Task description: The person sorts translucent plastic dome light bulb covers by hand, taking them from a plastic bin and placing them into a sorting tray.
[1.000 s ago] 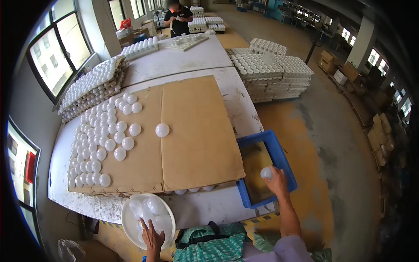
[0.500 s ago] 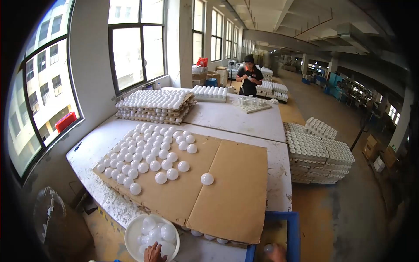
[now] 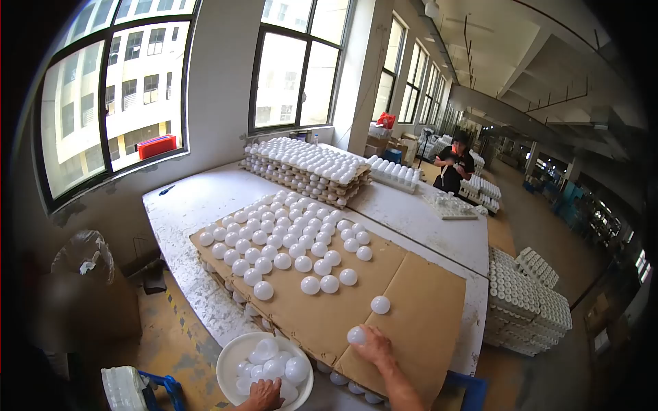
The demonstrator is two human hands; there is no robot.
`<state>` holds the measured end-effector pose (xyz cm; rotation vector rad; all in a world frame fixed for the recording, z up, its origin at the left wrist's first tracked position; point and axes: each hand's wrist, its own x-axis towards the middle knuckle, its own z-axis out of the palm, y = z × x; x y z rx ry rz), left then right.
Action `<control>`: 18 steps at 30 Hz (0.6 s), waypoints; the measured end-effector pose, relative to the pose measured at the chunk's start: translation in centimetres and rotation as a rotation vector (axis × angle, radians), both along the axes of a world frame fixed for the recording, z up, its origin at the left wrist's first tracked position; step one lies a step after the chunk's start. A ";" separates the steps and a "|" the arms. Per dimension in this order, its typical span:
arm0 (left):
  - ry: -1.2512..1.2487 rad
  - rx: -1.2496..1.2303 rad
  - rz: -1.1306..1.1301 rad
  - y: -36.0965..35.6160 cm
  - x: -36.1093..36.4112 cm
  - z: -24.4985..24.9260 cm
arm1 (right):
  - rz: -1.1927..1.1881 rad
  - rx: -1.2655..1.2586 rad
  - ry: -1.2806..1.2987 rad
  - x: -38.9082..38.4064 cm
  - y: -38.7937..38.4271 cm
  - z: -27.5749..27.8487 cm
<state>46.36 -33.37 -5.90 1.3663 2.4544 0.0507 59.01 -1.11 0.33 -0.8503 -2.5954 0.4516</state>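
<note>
Up front, right hand (image 3: 377, 347) on white globe (image 3: 356, 335), left hand (image 3: 264, 394) on bowl (image 3: 229, 360).

Rows of bulbs (image 3: 288, 233) lie on the cardboard (image 3: 418, 308) covering the table (image 3: 199, 198), with stacked trays (image 3: 308, 164) behind and a bowl (image 3: 229, 363) in front.

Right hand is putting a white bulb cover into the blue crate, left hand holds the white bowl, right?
Not quite. The head view shows the right hand setting the white round plastic bulb cover on the brown cardboard sheet instead. The left hand does hold the white round bowl.
</note>
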 end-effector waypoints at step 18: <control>-0.233 -0.092 0.016 -0.1 -4.5 -0.6 | 0.758 0.145 -0.344 -7.7 -18.0 -6.0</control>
